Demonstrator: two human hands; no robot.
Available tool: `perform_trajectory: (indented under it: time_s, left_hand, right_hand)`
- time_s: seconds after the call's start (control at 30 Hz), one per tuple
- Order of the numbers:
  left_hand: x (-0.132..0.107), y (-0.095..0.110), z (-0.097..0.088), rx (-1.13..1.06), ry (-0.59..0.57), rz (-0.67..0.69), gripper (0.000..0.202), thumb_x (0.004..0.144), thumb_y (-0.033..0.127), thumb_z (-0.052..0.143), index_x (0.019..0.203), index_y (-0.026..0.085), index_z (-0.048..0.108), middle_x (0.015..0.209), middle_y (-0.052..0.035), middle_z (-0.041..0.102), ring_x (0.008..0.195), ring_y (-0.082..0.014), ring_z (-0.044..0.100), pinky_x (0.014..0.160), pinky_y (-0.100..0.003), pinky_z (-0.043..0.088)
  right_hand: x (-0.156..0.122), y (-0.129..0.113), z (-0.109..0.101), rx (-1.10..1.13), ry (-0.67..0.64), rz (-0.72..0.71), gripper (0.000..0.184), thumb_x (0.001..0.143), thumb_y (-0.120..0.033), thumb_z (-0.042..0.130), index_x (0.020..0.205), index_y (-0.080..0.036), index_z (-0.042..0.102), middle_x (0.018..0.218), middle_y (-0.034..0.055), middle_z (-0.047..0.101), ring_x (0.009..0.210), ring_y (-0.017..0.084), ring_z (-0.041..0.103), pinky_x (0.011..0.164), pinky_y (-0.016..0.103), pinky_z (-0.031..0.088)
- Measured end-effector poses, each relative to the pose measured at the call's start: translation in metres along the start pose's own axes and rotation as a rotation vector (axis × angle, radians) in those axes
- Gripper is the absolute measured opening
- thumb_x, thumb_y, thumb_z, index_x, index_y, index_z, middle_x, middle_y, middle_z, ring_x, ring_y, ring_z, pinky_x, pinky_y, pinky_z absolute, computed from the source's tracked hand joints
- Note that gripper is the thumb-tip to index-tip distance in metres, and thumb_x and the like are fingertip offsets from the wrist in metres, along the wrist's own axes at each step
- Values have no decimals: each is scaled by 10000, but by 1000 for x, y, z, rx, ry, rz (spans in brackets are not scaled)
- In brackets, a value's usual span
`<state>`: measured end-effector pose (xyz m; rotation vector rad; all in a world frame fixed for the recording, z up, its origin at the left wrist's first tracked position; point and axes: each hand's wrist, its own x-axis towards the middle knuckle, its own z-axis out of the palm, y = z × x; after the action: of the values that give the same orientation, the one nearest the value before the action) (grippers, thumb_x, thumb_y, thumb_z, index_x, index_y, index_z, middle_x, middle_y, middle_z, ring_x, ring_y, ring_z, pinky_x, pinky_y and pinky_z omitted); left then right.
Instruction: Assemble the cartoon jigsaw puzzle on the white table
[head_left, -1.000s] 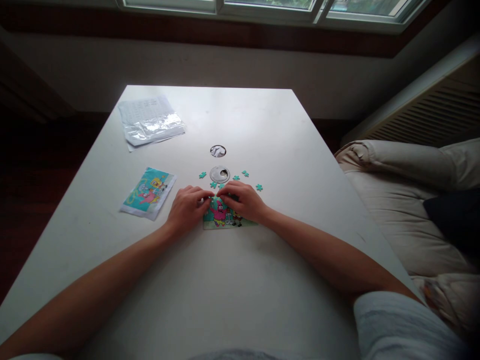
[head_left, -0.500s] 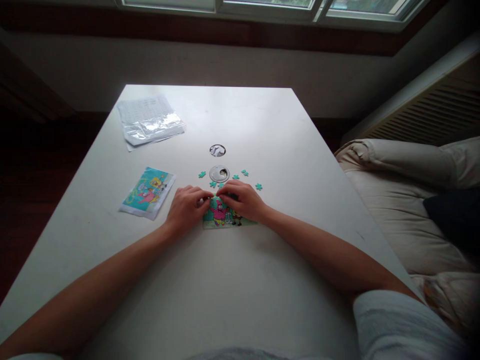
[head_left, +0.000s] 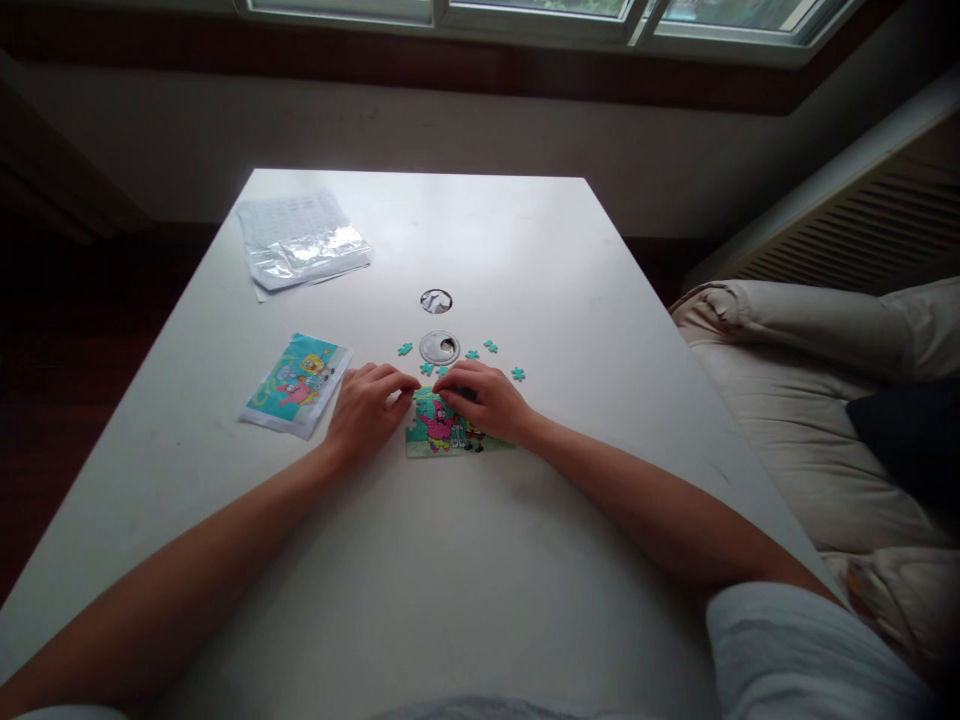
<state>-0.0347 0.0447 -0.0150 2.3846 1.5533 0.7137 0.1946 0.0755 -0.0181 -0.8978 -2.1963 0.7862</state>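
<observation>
A partly assembled jigsaw puzzle with pink and yellow cartoon figures lies flat on the white table. My right hand covers its right part. The fingers are closed at the puzzle's top edge, on what looks like a puzzle piece mostly hidden by the fingertips. My left hand is just left of the puzzle, thumb and index close together near its upper left corner; anything between them is too small to make out. Loose teal pieces lie beyond the hands, among them one at the left and one at the right.
A printed picture sheet of the cartoon lies left of my left hand. Papers with a clear plastic sleeve are at the far left. Two round fittings, a cutout and a ringed cap, sit in the table. A padded seat is at right.
My left hand has shifted slightly left, away from the puzzle's upper edge, uncovering its left side. My right hand has stayed nearly in place.
</observation>
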Motion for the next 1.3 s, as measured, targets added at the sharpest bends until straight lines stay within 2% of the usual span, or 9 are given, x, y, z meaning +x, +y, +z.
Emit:
perform_trajectory:
  time_s: [0.13,0.37,0.6,0.7,0.83,0.9,1.03,1.17,1.3]
  left_hand:
    - [2,-8,-5,19,-5,49,155,930,227,583,962,264,730,988,-26,729,938,-223,614,876,-378,408]
    - [5,-14,-10,15,-141,353,174,956,287,573,1002,281,741,1087,-27,747,1018,-223,603,916,-394,409]
    - [5,-13,-12,-35,-177,377,187,942,315,590,1027,311,757,1077,-32,763,1036,-221,623,951,-396,429]
    - [5,-15,-12,-29,-180,395,205,942,311,591,1077,321,746,1110,-32,759,1045,-226,624,950,-405,427]
    - [5,-18,-11,26,-193,430,225,961,300,564,1106,309,736,1165,-28,748,1079,-242,607,954,-420,412]
    - [5,-17,-11,50,-199,454,230,972,293,546,1105,298,734,1181,-22,743,1086,-249,599,953,-422,408]
    - [5,-13,-12,61,-195,472,233,982,268,526,1097,282,728,1180,-22,741,1082,-249,592,949,-419,408]
    - [6,-8,-15,64,-211,474,231,986,257,519,1078,264,731,1141,-36,749,1074,-246,595,940,-414,413]
    - [7,-7,-17,40,-228,469,220,983,256,531,1059,262,737,1107,-39,755,1092,-247,598,945,-412,414]
  right_hand:
    - [0,0,-1,5,-3,-5,137,935,-191,587,972,-223,715,928,41,682,908,182,607,835,311,465]
    - [0,0,-1,16,24,-6,130,942,-208,585,950,-223,714,909,34,695,889,175,618,832,307,466]
    - [0,5,-6,43,143,48,136,947,-255,586,940,-218,717,882,28,711,813,157,613,757,290,475]
    - [3,12,-20,46,196,79,152,939,-280,588,958,-213,723,899,35,717,816,160,619,727,291,489]
    - [9,26,-57,-25,264,218,196,935,-313,569,959,-199,727,897,39,731,801,162,634,732,303,490]
    - [10,33,-78,-144,193,325,199,918,-334,589,946,-202,735,853,28,728,740,152,613,698,299,460]
    - [5,42,-108,-405,-105,425,151,869,-319,631,857,-209,733,783,20,705,685,146,578,605,278,366]
    - [-1,44,-117,-478,-345,450,107,802,-324,700,841,-225,707,768,6,682,626,134,543,555,272,305]
    - [-2,45,-117,-429,-417,424,203,772,-365,739,909,-226,681,801,8,666,649,138,543,562,264,309]
